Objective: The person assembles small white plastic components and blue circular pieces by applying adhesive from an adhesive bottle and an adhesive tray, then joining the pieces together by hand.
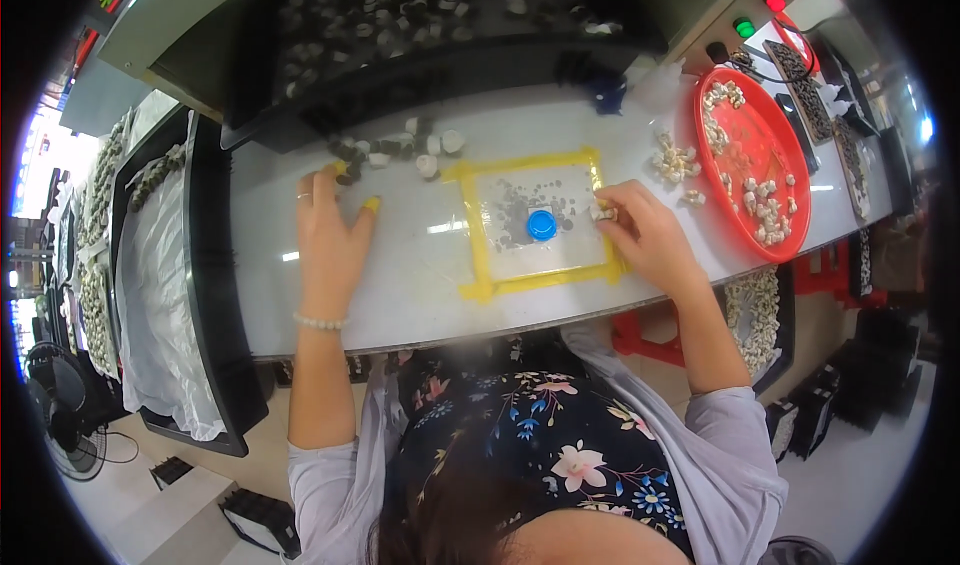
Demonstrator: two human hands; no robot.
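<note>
My left hand (333,227) rests on the white worktop with its thumb spread from the fingers. Its yellow-covered fingertips reach the edge of a loose group of small white and dark round pieces (380,152). To the right, my right hand (650,237) pinches a small whitish piece (601,211) between thumb and fingers, at the right side of a yellow-taped square (475,230). Inside that square, a round blue cap-like part (541,226) sits on a small pale base, among scattered grey spots.
A red oval tray (735,150) with small cream pieces stands at the right, beside a loose pile of similar pieces (675,160). Behind is a dark bin (430,75) with many white pieces. Black trays (215,295) flank the left edge. Red and green buttons (744,28) are at upper right.
</note>
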